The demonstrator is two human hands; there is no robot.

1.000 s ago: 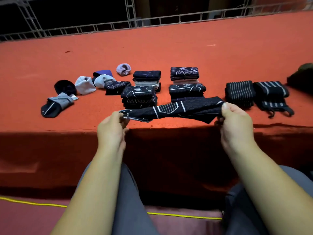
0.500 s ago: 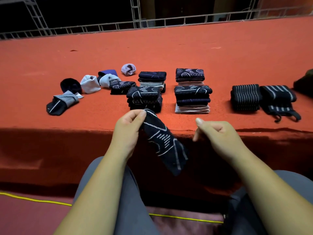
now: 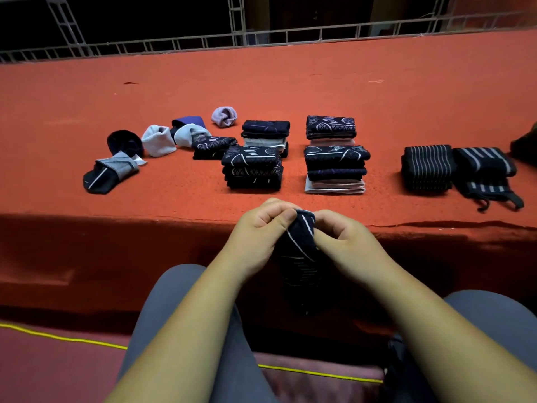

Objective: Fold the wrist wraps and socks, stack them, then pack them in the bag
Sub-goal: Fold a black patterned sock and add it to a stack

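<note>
A black sock with white lines (image 3: pixel 300 251) hangs in front of the platform edge. My left hand (image 3: pixel 258 231) and my right hand (image 3: pixel 343 237) both pinch its top end, close together. On the orange carpeted platform (image 3: pixel 261 82) stand several stacks of folded socks (image 3: pixel 252 167), (image 3: pixel 335 170), (image 3: pixel 266 133), (image 3: pixel 330 128). Two black striped wrist wraps (image 3: pixel 427 167), (image 3: pixel 485 173) lie folded at the right. Loose socks (image 3: pixel 158 141), (image 3: pixel 110 174) lie at the left.
A dark object (image 3: pixel 526 146), maybe the bag, shows at the far right edge. A metal truss railing (image 3: pixel 261 39) runs behind the platform. My knees in grey trousers (image 3: pixel 186 301) are below, with a yellow cord (image 3: pixel 58 338) on the floor.
The sock was first stretched between both hands, then hung from my left hand alone. Now my right hand has come in and pinches the sock's top beside the left.
</note>
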